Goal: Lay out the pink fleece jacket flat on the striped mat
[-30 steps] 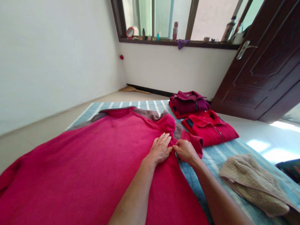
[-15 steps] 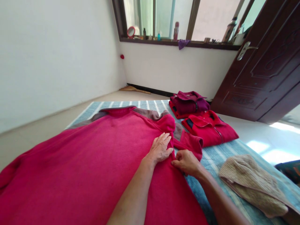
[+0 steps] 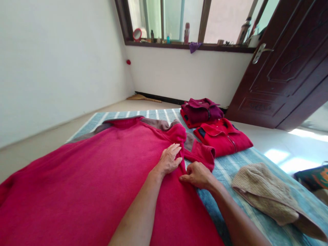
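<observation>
A red jacket [image 3: 102, 181] with grey shoulder panels lies spread over the blue striped bed cover [image 3: 225, 174], its collar end away from me. My left hand [image 3: 169, 159] rests flat on the jacket near its right edge, fingers stretched out. Just to the right, my right hand [image 3: 198, 175] pinches the jacket's side edge between thumb and curled fingers. Beyond that hand a sleeve [image 3: 202, 152] with a grey patch is folded back on the cover.
A folded red jacket [image 3: 227, 136] and a folded purple jacket [image 3: 202, 111] lie at the far right. A beige knitted cap [image 3: 263, 191] sits at the right. Behind stand a windowsill [image 3: 164, 44] with bottles and a dark red door [image 3: 276, 68].
The view has turned slightly right, so everything sits a little further left. Both hands keep nearly the same place on the red jacket.
</observation>
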Available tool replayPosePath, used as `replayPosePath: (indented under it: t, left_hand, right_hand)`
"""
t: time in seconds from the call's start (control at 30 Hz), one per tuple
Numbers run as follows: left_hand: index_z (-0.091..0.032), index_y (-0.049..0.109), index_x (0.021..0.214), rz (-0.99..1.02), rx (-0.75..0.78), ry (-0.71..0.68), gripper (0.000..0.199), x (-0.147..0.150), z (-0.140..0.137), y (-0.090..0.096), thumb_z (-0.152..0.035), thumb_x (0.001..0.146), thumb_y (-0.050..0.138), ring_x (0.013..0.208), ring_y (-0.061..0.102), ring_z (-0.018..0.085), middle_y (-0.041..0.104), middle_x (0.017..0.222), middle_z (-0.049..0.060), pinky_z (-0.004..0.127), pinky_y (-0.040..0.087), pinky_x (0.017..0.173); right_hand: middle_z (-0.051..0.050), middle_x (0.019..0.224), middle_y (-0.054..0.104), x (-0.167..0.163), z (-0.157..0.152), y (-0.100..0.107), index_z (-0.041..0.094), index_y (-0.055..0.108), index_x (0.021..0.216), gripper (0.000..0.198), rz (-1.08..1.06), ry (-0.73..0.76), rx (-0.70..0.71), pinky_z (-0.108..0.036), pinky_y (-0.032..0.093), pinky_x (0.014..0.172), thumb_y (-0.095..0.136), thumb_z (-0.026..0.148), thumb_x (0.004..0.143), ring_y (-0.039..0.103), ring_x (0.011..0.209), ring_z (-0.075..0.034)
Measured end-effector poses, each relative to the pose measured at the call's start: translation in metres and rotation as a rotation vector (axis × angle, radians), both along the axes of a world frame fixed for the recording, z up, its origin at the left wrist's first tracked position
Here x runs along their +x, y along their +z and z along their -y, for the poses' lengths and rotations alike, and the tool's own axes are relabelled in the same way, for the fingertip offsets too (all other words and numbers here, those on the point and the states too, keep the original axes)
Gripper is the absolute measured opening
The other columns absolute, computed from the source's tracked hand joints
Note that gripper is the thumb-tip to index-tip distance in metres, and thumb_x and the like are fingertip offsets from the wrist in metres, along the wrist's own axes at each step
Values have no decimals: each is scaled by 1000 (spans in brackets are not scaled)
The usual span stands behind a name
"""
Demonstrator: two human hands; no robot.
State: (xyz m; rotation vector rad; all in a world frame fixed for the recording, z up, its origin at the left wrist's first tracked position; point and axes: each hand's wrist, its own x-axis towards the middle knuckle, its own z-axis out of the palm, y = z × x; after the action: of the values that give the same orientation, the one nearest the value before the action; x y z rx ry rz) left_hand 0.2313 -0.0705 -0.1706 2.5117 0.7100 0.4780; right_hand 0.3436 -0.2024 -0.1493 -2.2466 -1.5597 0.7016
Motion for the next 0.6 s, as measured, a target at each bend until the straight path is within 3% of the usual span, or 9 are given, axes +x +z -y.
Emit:
replayPosePath:
  t: [0.3,0.6]
  left_hand:
    - [-14,62,116,303,-288,96,42,-10,-9,7,-30,79,50,117,56,20,63,123,6,36,38,106]
    - [-18,68,105,168,-187,111,38,2,-14,12,-16,72,47,107,61,19,69,112,3,37,43,101]
  right_hand:
    - [0,50,55,0,-1,3,20,63,57,28,-32,19,-25,-22,28,46,66,45,70,53,51,-13]
    - [1,44,52,0,0,6,19,59,51,27,-65,18,12,-22,31,47,68,37,70,56,49,-14]
